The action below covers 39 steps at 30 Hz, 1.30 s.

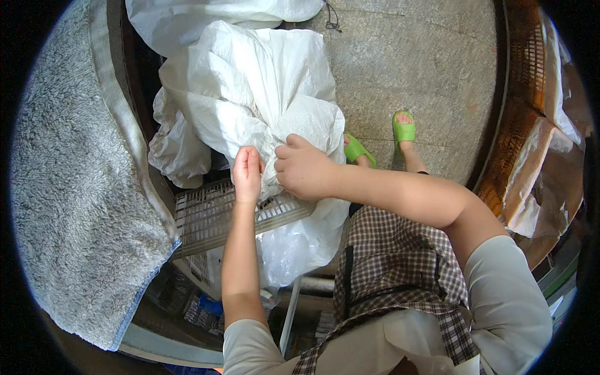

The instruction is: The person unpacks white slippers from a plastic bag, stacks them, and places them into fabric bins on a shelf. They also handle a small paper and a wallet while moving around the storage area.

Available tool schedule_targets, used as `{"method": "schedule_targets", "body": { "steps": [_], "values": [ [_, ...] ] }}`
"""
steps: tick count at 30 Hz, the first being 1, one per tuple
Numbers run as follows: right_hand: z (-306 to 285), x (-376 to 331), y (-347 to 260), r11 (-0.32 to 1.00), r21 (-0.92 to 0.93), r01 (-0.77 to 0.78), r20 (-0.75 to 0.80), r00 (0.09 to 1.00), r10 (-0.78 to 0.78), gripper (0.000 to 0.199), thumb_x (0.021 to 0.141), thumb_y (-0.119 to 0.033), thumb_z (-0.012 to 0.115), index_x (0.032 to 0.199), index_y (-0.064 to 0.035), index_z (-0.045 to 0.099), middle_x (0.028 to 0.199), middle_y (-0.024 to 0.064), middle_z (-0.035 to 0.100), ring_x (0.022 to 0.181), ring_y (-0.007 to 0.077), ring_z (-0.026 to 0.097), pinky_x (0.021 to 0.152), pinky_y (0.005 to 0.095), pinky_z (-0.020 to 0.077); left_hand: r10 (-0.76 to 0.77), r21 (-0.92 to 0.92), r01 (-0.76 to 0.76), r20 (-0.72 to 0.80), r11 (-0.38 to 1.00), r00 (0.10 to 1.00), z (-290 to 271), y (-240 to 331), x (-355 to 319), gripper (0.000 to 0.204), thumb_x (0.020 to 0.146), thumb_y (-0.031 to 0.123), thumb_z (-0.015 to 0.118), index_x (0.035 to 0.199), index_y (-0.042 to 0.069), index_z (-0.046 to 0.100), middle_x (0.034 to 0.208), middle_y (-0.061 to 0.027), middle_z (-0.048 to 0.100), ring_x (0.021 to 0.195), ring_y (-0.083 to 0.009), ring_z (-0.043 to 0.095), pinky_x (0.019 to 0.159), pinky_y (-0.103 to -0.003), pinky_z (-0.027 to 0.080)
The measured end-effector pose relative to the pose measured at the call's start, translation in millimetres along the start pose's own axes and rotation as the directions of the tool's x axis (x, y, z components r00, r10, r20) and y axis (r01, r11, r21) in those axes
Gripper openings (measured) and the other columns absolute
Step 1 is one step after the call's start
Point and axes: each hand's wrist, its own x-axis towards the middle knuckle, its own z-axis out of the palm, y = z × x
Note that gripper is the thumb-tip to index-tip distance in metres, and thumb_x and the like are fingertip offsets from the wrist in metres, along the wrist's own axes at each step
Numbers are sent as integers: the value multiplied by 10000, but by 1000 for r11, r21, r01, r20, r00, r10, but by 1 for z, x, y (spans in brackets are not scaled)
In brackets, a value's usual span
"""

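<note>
A speckled stone floor [412, 56] spreads under you, with a dark wooden piece of furniture curving along its right edge. The big white woven sack [250, 94] lies crumpled in the middle of the view, its bulk toward the top and its gathered neck drawn down over a pale slatted plastic crate [212, 219]. Your right hand [303, 167] has its grip pressed together around that bunched neck, knuckles up. Your left hand [247, 174] lies just beside it, fingers fairly straight and pressed against the same fabric, thumb side toward the bunch; whether it pinches any cloth you cannot tell. Below your hands a clear plastic bag [294, 240] hangs off the crate's edge. To your left a grey fleecy blanket [75, 187] drapes over a raised surface. Your feet in green sandals [404, 130] stand on the floor beyond the sack, and a checked apron [394, 262] covers your lap.
</note>
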Motion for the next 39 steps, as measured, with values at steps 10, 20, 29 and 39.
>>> {"method": "schedule_targets", "body": {
  "steps": [10,20,29,39],
  "values": [
    [19,-25,17,994,-99,36,79,996,-28,95,627,-200,602,631,-150,683,890,-23,561,1003,173,464,971,408,300,120,705,-117,46,699,992,-27,-49,25,186,931,250,475,955,66,484,655,-166,567,597,-378,562,512,-430,425],
    [-1,18,31,614,286,-736,216,674,707,1010,659,-590,643,1381,-2,250,1395,264,253,1289,382,282,998,607,219,-571,-231,533,-152,814,807,-2,-25,-23,615,872,292,588,1315,-50,336,1200,-163,514,1092,-201,476,922,-325,374],
    [41,36,74,240,496,-834,441,480,758,439,745,-239,574,1012,110,584,882,211,634,841,289,628,749,334,479,-255,548,226,-24,805,967,48,48,-59,333,898,285,471,1040,-2,564,826,-256,598,783,-428,576,693,-470,459],
    [-63,65,-100,116,753,-648,435,622,651,324,794,-115,489,1048,86,502,900,145,586,774,204,567,653,320,458,-420,-218,393,-719,893,554,31,35,-330,369,866,100,567,1192,-21,444,1155,-120,487,1058,-234,490,871,-347,416]
  ]
}}
